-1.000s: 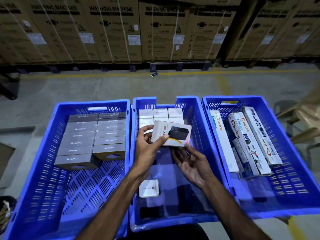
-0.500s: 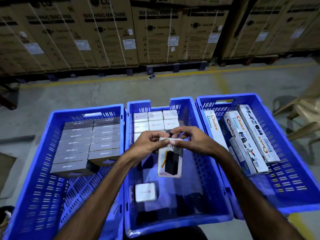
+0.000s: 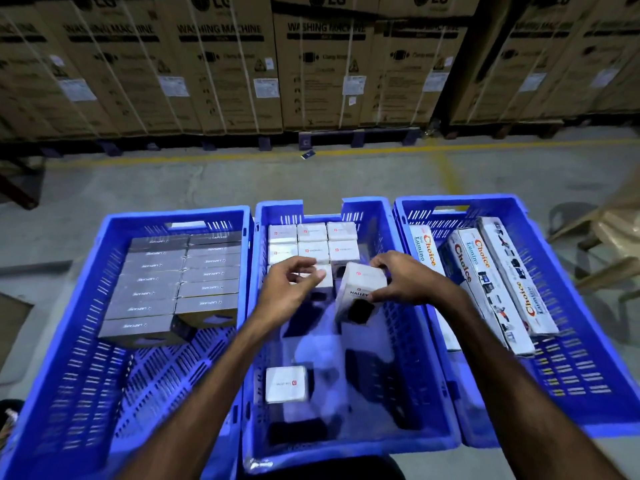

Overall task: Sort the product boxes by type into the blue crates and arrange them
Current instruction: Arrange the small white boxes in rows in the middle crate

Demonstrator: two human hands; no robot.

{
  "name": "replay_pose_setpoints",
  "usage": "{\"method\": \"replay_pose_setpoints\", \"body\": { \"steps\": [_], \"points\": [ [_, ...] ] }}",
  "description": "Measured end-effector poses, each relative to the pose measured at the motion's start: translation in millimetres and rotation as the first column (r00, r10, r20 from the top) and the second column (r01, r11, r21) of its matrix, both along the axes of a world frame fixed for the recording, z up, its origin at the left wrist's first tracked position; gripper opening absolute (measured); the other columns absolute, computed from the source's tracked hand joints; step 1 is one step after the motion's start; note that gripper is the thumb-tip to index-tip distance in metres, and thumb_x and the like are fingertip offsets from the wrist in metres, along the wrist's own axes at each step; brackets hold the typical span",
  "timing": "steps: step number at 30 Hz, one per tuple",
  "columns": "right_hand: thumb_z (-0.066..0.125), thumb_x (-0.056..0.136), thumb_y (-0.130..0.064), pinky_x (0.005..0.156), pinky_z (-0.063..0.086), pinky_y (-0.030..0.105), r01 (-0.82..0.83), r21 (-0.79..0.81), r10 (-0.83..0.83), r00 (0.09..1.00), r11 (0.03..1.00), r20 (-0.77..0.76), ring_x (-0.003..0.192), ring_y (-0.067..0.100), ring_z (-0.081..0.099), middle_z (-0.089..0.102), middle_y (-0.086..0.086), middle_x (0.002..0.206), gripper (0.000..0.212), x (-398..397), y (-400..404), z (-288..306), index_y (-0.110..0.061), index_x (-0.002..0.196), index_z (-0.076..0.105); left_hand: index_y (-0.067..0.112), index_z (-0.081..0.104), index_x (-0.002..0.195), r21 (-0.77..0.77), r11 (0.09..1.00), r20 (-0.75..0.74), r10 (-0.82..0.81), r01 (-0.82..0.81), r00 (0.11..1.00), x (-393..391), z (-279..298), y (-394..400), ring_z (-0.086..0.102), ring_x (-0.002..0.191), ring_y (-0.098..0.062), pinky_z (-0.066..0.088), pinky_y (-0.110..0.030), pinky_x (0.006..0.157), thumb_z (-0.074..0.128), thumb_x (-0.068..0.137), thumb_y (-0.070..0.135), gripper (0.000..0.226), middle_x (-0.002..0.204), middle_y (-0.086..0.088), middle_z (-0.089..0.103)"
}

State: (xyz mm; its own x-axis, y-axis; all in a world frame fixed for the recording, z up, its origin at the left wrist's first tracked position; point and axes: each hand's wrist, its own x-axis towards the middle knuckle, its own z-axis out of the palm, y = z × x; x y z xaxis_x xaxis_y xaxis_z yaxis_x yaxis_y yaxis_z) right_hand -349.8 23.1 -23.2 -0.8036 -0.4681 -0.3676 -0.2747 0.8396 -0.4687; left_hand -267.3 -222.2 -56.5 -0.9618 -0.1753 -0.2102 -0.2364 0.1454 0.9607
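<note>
One white box marked HALLEY [image 3: 358, 294] hangs tilted over the middle blue crate [image 3: 420, 386], pinched by the right hand [image 3: 401, 282], whose fingers and thumb curl round its upper end. Just left of that box, the left hand [image 3: 289, 289] hovers with loosely curled fingers, gripping nothing. Beyond the box, rows of small white boxes [image 3: 313, 241] fill the crate's far end, and a lone white box [image 3: 286, 384] lies nearer the person. Left of the middle crate, another blue crate [image 3: 86, 393] holds stacked grey boxes [image 3: 173, 282]. Right of it, a third crate [image 3: 571, 386] holds long Choice boxes [image 3: 485, 282]. Farther off, tall washing machine cartons [image 3: 311, 71] line the floor.
</note>
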Motion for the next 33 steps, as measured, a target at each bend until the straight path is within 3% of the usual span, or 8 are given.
{"method": "replay_pose_setpoints", "body": {
  "steps": [2,5,10,14,19,22,27,33],
  "points": [
    [0.088,0.076,-0.026,0.083,0.047,0.035,0.033,0.077,-0.031,0.999,0.996,-0.03,0.102,0.025,0.056,0.051,0.006,0.12,0.054,-4.0,-6.0,-11.5,-0.015,0.119,0.058,0.02,0.075,0.112,-0.097,0.995,-0.012,0.023,-0.024,1.0,4.2,-9.6,-10.8,0.07,0.089,-0.007,0.053,-0.019,0.071,0.08,0.091,0.031,0.024,0.102,0.007,0.076],
    [0.084,0.08,-0.021,0.097,0.05,0.043,0.117,0.07,-0.113,0.992,0.991,-0.056,0.108,0.032,0.058,0.038,0.009,0.129,0.064,-4.4,-20.9,-27.6,-0.017,0.134,0.05,0.019,0.073,0.113,-0.157,0.986,-0.01,0.051,-0.052,0.999,8.8,-21.5,-22.5,0.072,0.088,-0.015,0.058,-0.027,0.077,0.079,0.092,0.029,0.024,0.101,0.003,0.076],
    [0.082,0.083,-0.023,0.096,0.051,0.051,0.194,0.069,-0.187,0.978,0.979,-0.094,0.11,0.043,0.06,0.044,0.014,0.128,0.065,-7.8,-42.8,-56.1,-0.025,0.136,0.045,0.015,0.071,0.119,-0.211,0.974,-0.041,0.077,-0.084,0.996,15.2,-29.3,-26.5,0.072,0.09,-0.014,0.053,-0.012,0.072,0.078,0.093,0.025,0.028,0.103,0.001,0.075],
    [0.079,0.087,-0.016,0.095,0.052,0.05,0.24,0.068,-0.233,0.968,0.968,-0.092,0.112,0.042,0.062,0.051,0.014,0.125,0.061,-7.6,-51.1,-75.8,-0.026,0.137,0.046,0.014,0.075,0.11,-0.17,0.971,-0.085,0.155,-0.168,0.984,18.6,-31.7,-24.3,0.073,0.085,-0.015,0.055,-0.019,0.073,0.078,0.093,0.017,0.018,0.093,-0.001,0.077],
    [0.068,0.09,-0.009,0.084,0.053,0.049,0.342,-0.053,-0.346,0.926,0.938,-0.153,0.1,0.038,0.063,0.059,0.01,0.115,0.041,-0.8,-44.8,-100.0,-0.028,0.118,0.045,0.018,0.075,0.1,-0.106,0.965,-0.138,0.226,-0.241,0.964,29.6,-35.8,-26.6,0.073,0.086,-0.023,0.063,-0.031,0.079,0.077,0.093,0.013,0.009,0.087,-0.004,0.075],
    [0.067,0.092,-0.009,0.072,0.042,0.038,0.347,-0.074,-0.355,0.915,0.935,-0.192,0.086,0.029,0.054,0.055,0.004,0.106,0.031,4.0,-43.4,-107.2,-0.024,0.102,0.042,0.016,0.076,0.1,-0.042,0.97,-0.119,0.232,-0.238,0.965,29.2,-38.2,-29.4,0.073,0.086,-0.029,0.064,-0.04,0.081,0.078,0.092,0.012,0.009,0.086,-0.008,0.076],
    [0.067,0.093,-0.013,0.074,0.045,0.039,0.38,-0.085,-0.389,0.902,0.921,-0.187,0.086,0.029,0.055,0.052,0.005,0.101,0.022,5.8,-46.1,-113.8,-0.02,0.089,0.046,0.017,0.075,0.1,-0.014,0.977,-0.113,0.208,-0.211,0.972,29.1,-37.8,-30.7,0.074,0.087,-0.03,0.064,-0.042,0.084,0.077,0.093,0.012,0.009,0.087,-0.009,0.076],
    [0.075,0.088,-0.021,0.083,0.049,0.042,0.398,-0.167,-0.418,0.901,0.902,-0.115,0.09,0.027,0.055,0.053,0.003,0.102,0.023,10.6,-39.7,-113.7,-0.021,0.088,0.052,0.016,0.075,0.102,-0.006,0.98,-0.105,0.198,-0.2,0.975,31.2,-39.1,-31.7,0.074,0.089,-0.024,0.064,-0.037,0.085,0.076,0.093,0.01,0.011,0.091,-0.005,0.076]
  ]
}}
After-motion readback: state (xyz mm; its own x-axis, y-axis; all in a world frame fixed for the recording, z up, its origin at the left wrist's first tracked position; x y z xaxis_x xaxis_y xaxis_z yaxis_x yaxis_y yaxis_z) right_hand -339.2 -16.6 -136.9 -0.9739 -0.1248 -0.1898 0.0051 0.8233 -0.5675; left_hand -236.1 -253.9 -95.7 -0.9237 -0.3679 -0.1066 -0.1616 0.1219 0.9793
